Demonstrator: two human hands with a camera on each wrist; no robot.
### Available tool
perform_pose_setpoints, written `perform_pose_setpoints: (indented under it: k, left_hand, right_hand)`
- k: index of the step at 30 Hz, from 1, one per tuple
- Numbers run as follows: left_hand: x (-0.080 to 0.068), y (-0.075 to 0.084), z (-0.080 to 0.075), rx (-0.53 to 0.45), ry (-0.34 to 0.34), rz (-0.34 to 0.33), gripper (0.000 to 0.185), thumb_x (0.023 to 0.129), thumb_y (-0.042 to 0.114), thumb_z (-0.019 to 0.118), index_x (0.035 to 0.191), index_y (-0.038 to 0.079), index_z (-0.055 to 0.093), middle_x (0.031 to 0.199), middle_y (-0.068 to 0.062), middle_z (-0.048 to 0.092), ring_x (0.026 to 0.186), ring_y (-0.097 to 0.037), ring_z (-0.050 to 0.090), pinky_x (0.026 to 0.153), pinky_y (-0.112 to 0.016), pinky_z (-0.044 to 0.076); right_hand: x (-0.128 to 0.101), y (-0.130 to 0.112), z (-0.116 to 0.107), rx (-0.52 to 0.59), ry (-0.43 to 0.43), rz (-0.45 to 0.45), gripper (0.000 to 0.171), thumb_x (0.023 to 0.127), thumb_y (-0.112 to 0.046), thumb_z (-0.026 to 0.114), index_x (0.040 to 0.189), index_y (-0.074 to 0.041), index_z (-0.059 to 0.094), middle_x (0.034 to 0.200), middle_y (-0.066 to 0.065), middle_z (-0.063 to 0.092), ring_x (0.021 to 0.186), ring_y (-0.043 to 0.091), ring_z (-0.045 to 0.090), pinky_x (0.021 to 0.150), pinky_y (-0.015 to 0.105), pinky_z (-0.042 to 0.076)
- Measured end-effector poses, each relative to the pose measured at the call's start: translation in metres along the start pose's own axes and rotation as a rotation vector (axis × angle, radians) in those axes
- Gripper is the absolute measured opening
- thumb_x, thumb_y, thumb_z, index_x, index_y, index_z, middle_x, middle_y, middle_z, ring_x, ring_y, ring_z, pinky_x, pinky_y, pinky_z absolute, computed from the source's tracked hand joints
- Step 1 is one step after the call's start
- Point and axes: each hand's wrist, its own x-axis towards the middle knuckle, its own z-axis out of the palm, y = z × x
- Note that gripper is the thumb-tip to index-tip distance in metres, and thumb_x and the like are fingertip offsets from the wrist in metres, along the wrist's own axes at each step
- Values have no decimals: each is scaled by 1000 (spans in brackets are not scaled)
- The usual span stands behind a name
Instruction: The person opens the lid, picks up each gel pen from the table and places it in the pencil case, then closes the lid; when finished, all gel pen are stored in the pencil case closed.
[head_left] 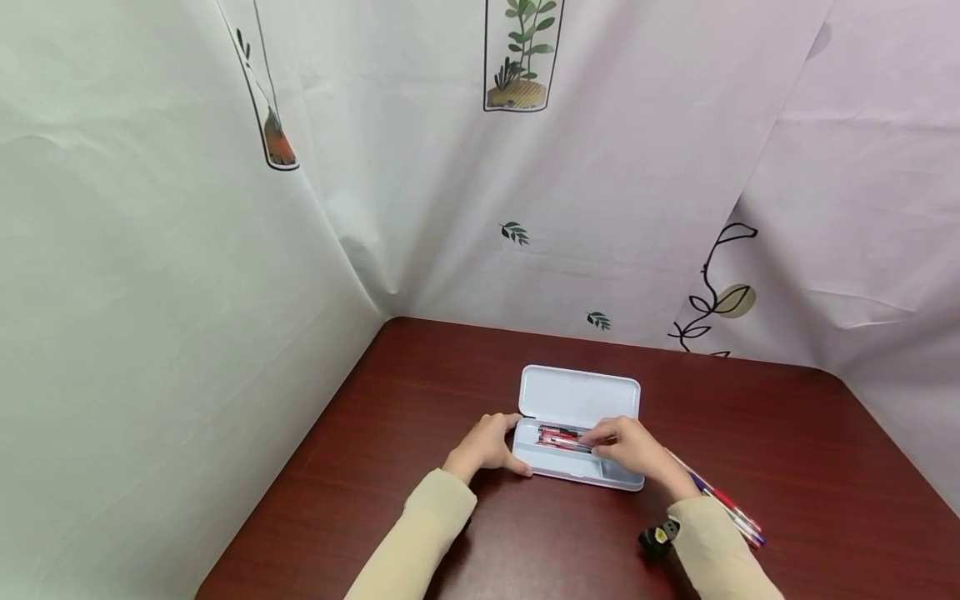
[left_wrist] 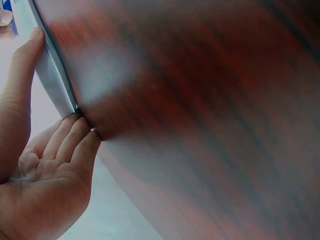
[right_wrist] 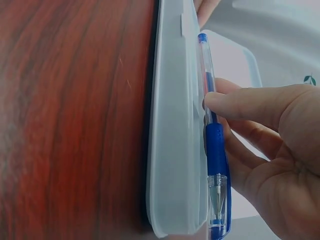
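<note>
Pencil case (head_left: 577, 398): white, lid laid open away from the person, resting on the dark red tabletop (head_left: 787, 450) near its middle.
Left hand (head_left: 489, 446): steadies the case's left end, thumb on the top edge and fingertips (left_wrist: 82, 135) curled against the lower corner; it holds nothing else.
Right hand (head_left: 633, 446): pinches a blue pen (right_wrist: 215, 150) between thumb and fingers, the pen lying along the near rim of the tray.
In the tray: red pens (head_left: 558, 437) already lie lengthwise.
Spare pens (head_left: 731, 508): lie on the tabletop just right of the right wrist.
Doing it well: I judge the pen should be kept parallel to the red ones and lowered flat, so it does not cross them or ride on the rim.
Steadying: firm pressure from the left keeps the light case from sliding.
</note>
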Motion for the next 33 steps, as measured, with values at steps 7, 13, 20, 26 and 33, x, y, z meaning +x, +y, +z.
perform_pose_setpoints:
  k: [7, 13, 20, 26, 33]
  left_hand:
    - [-1, 3, 0, -3, -4, 0, 84, 57, 31, 96, 129, 6, 61, 120, -10, 68, 108, -23, 62, 95, -38, 50]
    - [-1, 5, 0, 1, -3, -4, 84, 57, 31, 96, 129, 5, 61, 120, -11, 67, 108, -23, 62, 96, -38, 50]
    - [0, 3, 1, -4, -3, -6, 84, 57, 32, 96, 129, 7, 61, 119, -9, 68, 106, -21, 62, 95, -37, 50]
    - [2, 0, 0, 0, 6, 1, 84, 56, 33, 96, 128, 7, 62, 117, -8, 68, 105, -21, 62, 94, -37, 50]
    - [2, -2, 1, 6, -1, 0, 82, 56, 34, 96, 127, 8, 63, 115, -8, 69, 103, -22, 62, 93, -37, 50]
  right_hand:
    - [2, -3, 3, 9, -7, 54, 22, 84, 4, 67, 96, -10, 79, 92, 1, 72, 81, 8, 57, 68, 22, 47]
    - [3, -4, 3, -16, 0, 48, 20, 83, 1, 70, 98, -8, 78, 95, 4, 73, 86, 15, 62, 71, 24, 50]
    - [2, -8, -5, -42, 89, 72, 19, 84, -1, 73, 103, -4, 77, 97, 7, 74, 88, 17, 65, 75, 29, 55]
    - [-1, -10, -14, -36, 116, 135, 19, 85, -6, 73, 104, -6, 77, 97, 6, 73, 88, 17, 65, 76, 34, 57]
    - [-4, -6, -16, -33, 124, 176, 18, 85, -9, 74, 103, -7, 77, 96, 6, 74, 86, 16, 65, 73, 26, 56]
